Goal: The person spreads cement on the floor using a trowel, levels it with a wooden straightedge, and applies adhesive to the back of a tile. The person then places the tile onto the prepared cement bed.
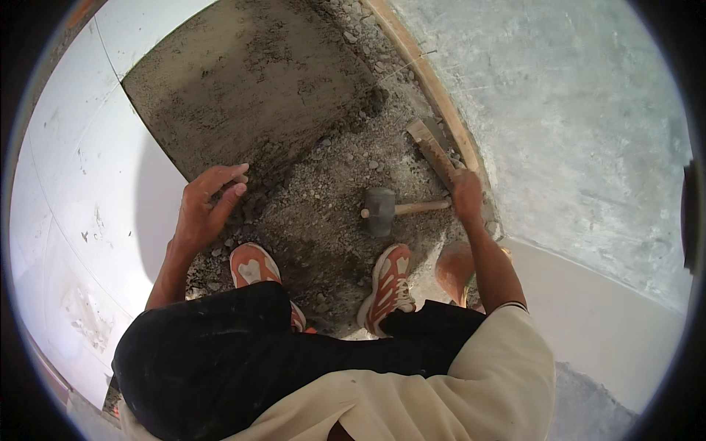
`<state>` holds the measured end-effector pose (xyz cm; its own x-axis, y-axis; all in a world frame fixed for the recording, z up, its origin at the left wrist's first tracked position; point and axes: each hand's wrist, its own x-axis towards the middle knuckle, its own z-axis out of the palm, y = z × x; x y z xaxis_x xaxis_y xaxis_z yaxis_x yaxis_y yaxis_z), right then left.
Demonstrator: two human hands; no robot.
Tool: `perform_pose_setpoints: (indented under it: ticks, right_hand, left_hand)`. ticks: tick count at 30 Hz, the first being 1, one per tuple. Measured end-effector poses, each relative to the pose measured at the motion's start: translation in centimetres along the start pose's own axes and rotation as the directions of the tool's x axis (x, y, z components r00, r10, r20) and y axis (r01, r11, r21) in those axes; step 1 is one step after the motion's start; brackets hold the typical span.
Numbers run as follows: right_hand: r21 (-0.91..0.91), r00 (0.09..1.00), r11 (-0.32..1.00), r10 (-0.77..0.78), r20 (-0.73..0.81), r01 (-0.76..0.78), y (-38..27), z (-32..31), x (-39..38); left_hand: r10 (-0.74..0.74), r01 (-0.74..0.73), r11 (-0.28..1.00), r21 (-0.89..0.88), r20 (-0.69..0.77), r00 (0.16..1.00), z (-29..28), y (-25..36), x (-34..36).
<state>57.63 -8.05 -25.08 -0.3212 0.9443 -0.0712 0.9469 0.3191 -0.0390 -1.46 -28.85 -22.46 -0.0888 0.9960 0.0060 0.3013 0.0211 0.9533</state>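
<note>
My left hand [207, 206] hovers near the close edge of the smoothed mortar bed [243, 81]. Its thumb and fingers are bent but apart, with nothing between them. My right hand [468, 195] is closed round the near end of a short wooden piece [434, 151], which has a rough, dark jagged side and points up and left. Whether it is a brush or a plain offcut I cannot tell. A mallet [380, 212] with a black head and a wooden handle lies on the gravel, its handle end close to my right hand.
Large pale tiles [81, 198] cover the left side. A long wooden strip [426, 73] borders the grey slab [559, 110] at right. Loose gravel [331, 176] lies between my shoes [388, 283]. A reddish-brown rounded thing [452, 268], unclear in kind, sits by my right forearm.
</note>
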Motion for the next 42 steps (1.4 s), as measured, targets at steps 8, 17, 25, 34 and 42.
perform_pose_setpoints:
  ticks: [8, 17, 25, 34, 42]
  right_hand:
    - [-0.403, 0.943, 0.902, 0.257, 0.211, -0.156, 11.1, 5.7, 3.4]
    - [-0.103, 0.883, 0.924, 0.383, 0.270, -0.369, -2.1, -1.3, 2.0]
    - [-0.331, 0.802, 0.908, -0.008, 0.597, 0.255, -3.1, -14.5, 5.5]
    - [0.004, 0.812, 1.000, -0.021, 0.584, 0.023, -7.5, -19.2, 12.5]
    - [0.505, 0.870, 0.844, -0.378, 0.318, 0.182, -22.2, -9.9, 30.7]
  left_hand:
    - [0.072, -0.070, 0.997, -0.028, 0.094, 0.993, -0.8, -0.7, 1.1]
    - [0.181, -0.161, 0.980, -0.117, 0.193, 0.964, 0.8, -0.5, 0.1]
    - [0.274, -0.263, 0.961, -0.087, 0.151, 0.950, -1.2, 1.6, 1.3]
    - [0.091, -0.091, 0.996, -0.011, 0.003, 0.996, -6.8, 6.6, -2.4]
    - [-0.089, 0.168, 0.954, 0.250, -0.298, 0.950, -10.9, 21.8, -6.7]
